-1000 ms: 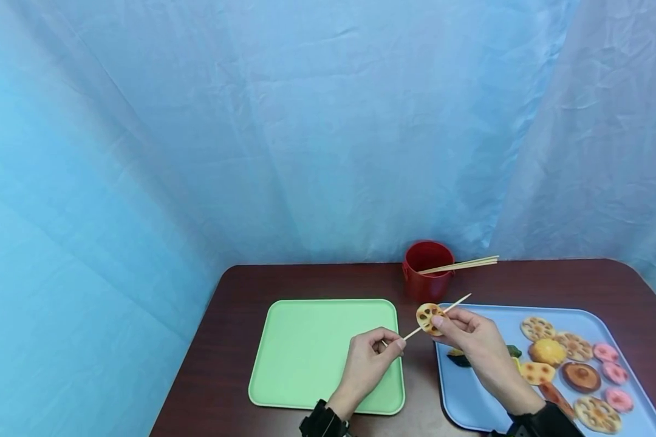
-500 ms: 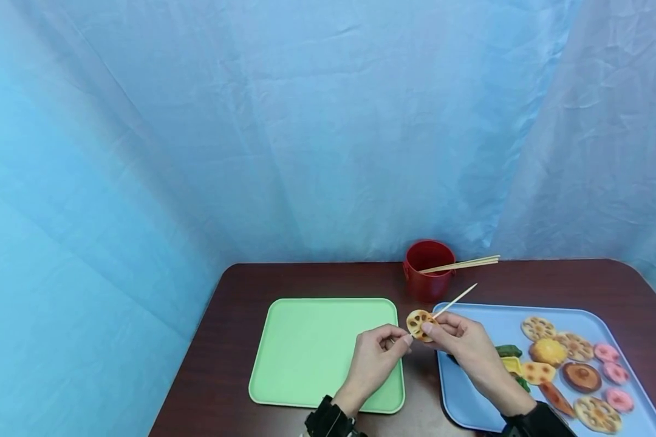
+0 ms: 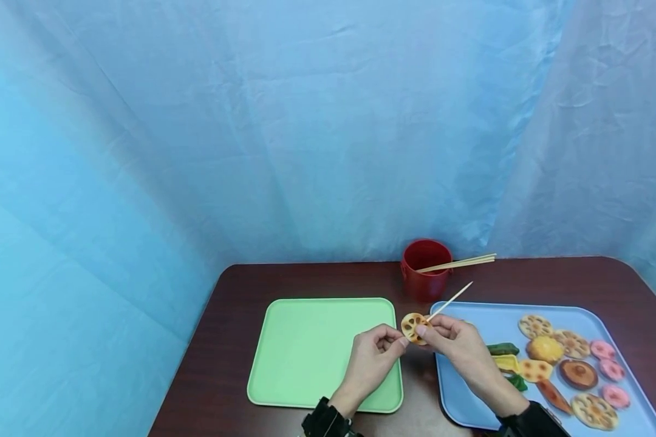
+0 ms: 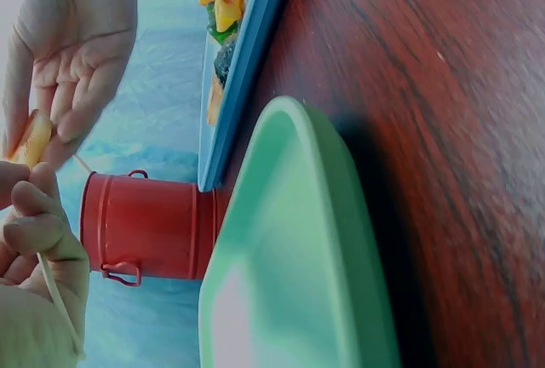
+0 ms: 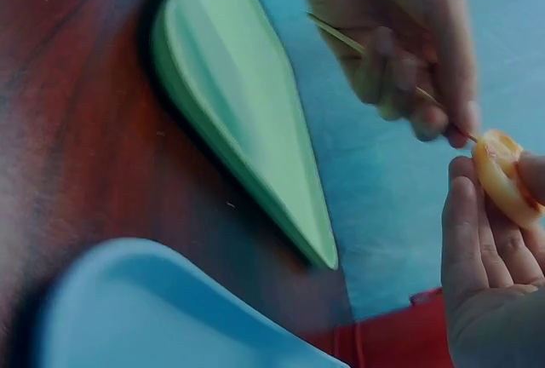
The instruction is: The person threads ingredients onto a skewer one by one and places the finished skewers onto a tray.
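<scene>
Down the thin wooden skewer (image 3: 452,300) the lotus root slice (image 3: 411,328) has slid until it sits right beside the left hand (image 3: 373,358); a second ago the head camera gave me a bare length of stick between them, and now I see hardly any. More of the skewer juts out past the slice on its far side too. I take that to mean the slice is threaded and close to seated, though I cannot tell whether it touches the left fingers. Those are narrowed in a pinch on the skewer, whose tail runs back past the palm in my left wrist view. On the right hand (image 3: 458,346), the fingers grip the slice at its edge, holding it above the strip of table (image 3: 224,364) between the green tray (image 3: 317,352) and the blue tray (image 3: 452,394). More lotus slices (image 3: 594,411) and pink rings (image 3: 615,396) lie on the blue one. Behind, spare skewers (image 3: 461,264) lean out of the red bucket (image 3: 426,286).
</scene>
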Tool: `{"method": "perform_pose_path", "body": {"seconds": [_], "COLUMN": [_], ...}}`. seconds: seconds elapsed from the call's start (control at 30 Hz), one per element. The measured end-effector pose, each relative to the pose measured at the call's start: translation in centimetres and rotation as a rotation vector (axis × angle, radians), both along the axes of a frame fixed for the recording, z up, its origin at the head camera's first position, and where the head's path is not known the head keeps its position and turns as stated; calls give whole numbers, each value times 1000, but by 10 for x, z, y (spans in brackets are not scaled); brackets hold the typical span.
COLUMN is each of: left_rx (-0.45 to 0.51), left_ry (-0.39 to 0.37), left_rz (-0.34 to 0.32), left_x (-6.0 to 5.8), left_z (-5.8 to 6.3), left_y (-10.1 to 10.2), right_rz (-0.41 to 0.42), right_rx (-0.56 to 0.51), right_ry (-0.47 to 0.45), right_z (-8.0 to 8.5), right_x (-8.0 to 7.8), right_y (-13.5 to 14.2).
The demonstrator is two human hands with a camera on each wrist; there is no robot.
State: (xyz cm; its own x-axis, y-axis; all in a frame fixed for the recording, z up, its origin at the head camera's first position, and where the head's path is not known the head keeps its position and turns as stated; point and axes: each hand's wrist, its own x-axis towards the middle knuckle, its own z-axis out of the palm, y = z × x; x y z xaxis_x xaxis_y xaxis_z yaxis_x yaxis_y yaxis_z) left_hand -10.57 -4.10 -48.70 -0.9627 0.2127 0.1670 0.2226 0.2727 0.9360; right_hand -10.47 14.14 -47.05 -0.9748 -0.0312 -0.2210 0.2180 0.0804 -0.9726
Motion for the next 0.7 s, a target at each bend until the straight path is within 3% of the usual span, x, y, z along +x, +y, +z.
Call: {"method": "perform_pose_path", "body": {"seconds": [0.37, 0.57, 0.7], "left_rx": [-34, 18, 24], "left_ry": [36, -23, -63], "left_rz": [21, 51, 57], "left_x": [0, 1, 1], "left_z": [-5, -13, -15], "left_y": [-4, -14, -19], "right_rz": [44, 48, 127], "right_rx": [105, 280, 525], "right_ry": [34, 52, 134], "right_z": [4, 12, 12], "right_x": [-1, -7, -6], "right_y": [12, 45, 63]}}
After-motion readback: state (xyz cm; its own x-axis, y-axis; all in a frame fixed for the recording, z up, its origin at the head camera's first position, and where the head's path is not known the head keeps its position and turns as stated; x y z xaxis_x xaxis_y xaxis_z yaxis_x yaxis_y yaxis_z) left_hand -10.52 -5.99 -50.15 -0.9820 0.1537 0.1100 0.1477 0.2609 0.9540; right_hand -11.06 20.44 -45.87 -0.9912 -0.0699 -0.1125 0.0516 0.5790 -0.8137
